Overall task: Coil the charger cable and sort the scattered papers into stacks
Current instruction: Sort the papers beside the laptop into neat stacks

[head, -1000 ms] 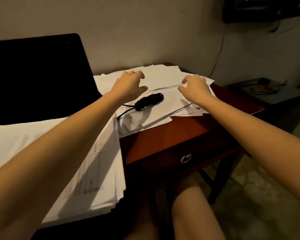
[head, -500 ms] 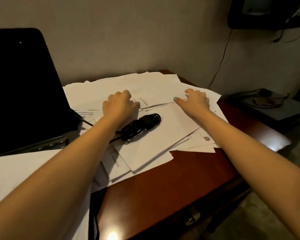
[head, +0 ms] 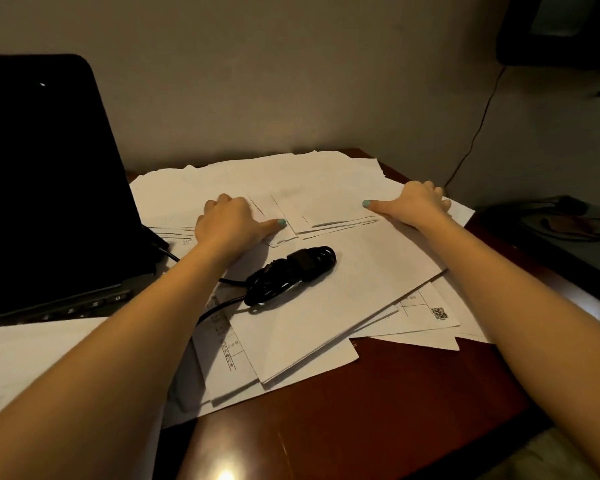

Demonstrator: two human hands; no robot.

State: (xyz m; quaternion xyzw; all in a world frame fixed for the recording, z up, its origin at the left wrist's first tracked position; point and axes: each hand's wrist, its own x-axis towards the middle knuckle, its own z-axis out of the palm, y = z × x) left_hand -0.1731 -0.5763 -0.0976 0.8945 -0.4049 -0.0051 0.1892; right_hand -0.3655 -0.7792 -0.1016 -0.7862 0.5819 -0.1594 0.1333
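Since half second ago: left grip [head: 229, 223] and right grip [head: 413, 206] spread wider apart, both down on papers [head: 326, 317]; likely gathering for stacking. Thumbs straight on sheets, fingers bent; any sheet pinched, cannot tell. Charger cable [head: 291, 275], already bundled, lies just nearside of left grip, not touching. Count: two grips, one cable, one laptop [head: 49, 185] left of left grip; sheets overlap too much to count.

Print on papers [head: 326, 306] beside the charger cable [head: 293, 271] is illegible — the laptop [head: 49, 185] left of it runs off-frame.
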